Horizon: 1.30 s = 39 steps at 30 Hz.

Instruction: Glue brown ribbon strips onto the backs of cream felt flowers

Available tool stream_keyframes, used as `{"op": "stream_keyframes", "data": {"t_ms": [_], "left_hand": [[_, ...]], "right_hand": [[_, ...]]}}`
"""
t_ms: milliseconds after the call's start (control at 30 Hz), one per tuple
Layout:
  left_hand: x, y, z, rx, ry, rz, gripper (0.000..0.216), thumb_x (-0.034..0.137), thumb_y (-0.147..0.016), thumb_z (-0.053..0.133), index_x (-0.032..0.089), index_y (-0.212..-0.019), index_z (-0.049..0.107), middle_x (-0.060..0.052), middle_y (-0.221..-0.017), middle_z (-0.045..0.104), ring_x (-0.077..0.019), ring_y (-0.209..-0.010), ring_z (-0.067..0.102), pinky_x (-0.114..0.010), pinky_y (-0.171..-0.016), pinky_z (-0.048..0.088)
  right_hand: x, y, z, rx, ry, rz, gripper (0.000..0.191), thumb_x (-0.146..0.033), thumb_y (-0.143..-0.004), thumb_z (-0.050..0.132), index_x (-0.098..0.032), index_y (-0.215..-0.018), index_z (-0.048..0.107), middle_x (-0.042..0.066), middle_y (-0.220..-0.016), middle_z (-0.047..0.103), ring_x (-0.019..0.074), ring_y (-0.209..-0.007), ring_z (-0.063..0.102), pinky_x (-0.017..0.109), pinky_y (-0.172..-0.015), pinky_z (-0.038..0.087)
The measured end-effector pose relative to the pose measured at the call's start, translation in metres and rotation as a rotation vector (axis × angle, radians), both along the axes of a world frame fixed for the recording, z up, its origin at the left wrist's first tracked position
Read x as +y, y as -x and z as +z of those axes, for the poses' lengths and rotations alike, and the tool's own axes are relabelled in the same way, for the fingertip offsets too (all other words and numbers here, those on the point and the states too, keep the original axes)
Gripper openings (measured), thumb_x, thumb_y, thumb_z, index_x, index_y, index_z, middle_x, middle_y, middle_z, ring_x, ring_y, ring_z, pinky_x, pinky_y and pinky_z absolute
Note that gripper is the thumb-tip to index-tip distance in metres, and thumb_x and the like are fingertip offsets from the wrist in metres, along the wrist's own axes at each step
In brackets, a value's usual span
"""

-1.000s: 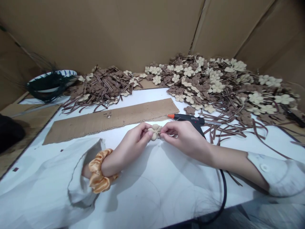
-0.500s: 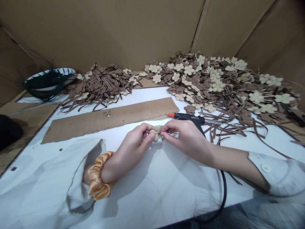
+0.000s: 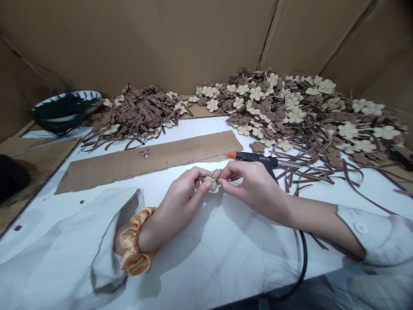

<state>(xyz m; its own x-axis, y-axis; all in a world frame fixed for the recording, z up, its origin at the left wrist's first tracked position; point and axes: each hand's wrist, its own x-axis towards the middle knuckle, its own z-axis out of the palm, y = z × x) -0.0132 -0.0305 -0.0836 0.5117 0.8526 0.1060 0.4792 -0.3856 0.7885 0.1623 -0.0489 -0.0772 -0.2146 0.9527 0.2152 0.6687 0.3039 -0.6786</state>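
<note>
Between my two hands, above the white work surface, is a small beige fabric flower (image 3: 213,180). My left hand (image 3: 183,196) pinches its left side between thumb and fingers. On the flower's right side, the fingertips of my right hand (image 3: 250,183) are closed together, with what looks like a thin dark strand showing beside them. What exactly those fingertips grip is too small to make out. Just behind my right hand lies a black glue gun (image 3: 254,158) with an orange tip, pointing left.
A cardboard strip (image 3: 148,161) lies behind my hands. Brown and beige fabric flowers are heaped at the right (image 3: 290,112) and the left (image 3: 138,112), with loose brown ribbons (image 3: 309,174) among them. A bowl (image 3: 64,110) holds dark strands. A black cord (image 3: 303,258) hangs over the front edge.
The flower has tilted slightly between my fingers. Both hands keep nearly the same place and grip.
</note>
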Motion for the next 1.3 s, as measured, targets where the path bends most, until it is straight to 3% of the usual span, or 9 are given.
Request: {"op": "stream_keyframes", "data": {"t_ms": [300, 533, 833, 1133, 1300], "left_hand": [[-0.002, -0.001, 0.003, -0.045, 0.028, 0.015, 0.015, 0.027, -0.088, 0.044, 0.018, -0.088, 0.056, -0.001, -0.084, 0.061, -0.0143, -0.073, 0.053, -0.024, -0.066, 0.039], [-0.002, -0.003, 0.002, -0.046, 0.159, 0.046, 0.021, 0.035, -0.085, 0.048, 0.017, -0.092, 0.056, -0.002, -0.085, 0.060, -0.0159, -0.076, 0.053, -0.026, -0.065, 0.040], [0.000, -0.007, 0.003, -0.072, 0.184, 0.114, 0.015, 0.032, -0.079, 0.055, 0.017, -0.077, 0.056, 0.001, -0.069, 0.055, -0.0135, -0.064, 0.048, -0.025, -0.060, 0.038], [-0.001, -0.009, 0.006, -0.152, 0.327, 0.152, 0.011, 0.027, -0.075, 0.056, 0.015, -0.075, 0.058, 0.002, -0.064, 0.055, -0.0113, -0.057, 0.046, -0.023, -0.053, 0.036], [-0.001, -0.010, 0.007, -0.206, 0.435, 0.158, 0.010, 0.025, -0.072, 0.056, 0.015, -0.073, 0.057, 0.003, -0.060, 0.053, -0.0102, -0.053, 0.045, -0.022, -0.048, 0.034]], "right_hand": [[-0.001, -0.001, 0.001, -0.001, -0.001, -0.052, 0.018, -0.017, -0.075, 0.058, -0.019, -0.062, 0.045, -0.001, -0.065, 0.060, 0.0102, -0.059, 0.053, 0.022, -0.057, 0.037], [-0.001, 0.001, 0.001, -0.005, -0.025, -0.042, 0.018, -0.014, -0.075, 0.057, -0.019, -0.063, 0.045, -0.003, -0.061, 0.056, 0.0091, -0.055, 0.050, 0.021, -0.054, 0.035], [-0.005, 0.002, 0.001, -0.021, -0.068, -0.008, 0.015, -0.015, -0.075, 0.057, -0.019, -0.064, 0.047, -0.002, -0.062, 0.056, 0.0099, -0.058, 0.051, 0.022, -0.056, 0.037], [-0.003, -0.002, 0.009, 0.111, 0.149, 0.003, 0.007, -0.021, -0.075, 0.058, -0.018, -0.070, 0.055, 0.001, -0.067, 0.064, 0.0128, -0.062, 0.059, 0.024, -0.058, 0.044], [-0.002, -0.004, 0.011, 0.151, 0.191, 0.004, 0.009, -0.025, -0.076, 0.059, -0.018, -0.070, 0.056, 0.003, -0.071, 0.066, 0.0144, -0.065, 0.061, 0.026, -0.061, 0.047]]}}
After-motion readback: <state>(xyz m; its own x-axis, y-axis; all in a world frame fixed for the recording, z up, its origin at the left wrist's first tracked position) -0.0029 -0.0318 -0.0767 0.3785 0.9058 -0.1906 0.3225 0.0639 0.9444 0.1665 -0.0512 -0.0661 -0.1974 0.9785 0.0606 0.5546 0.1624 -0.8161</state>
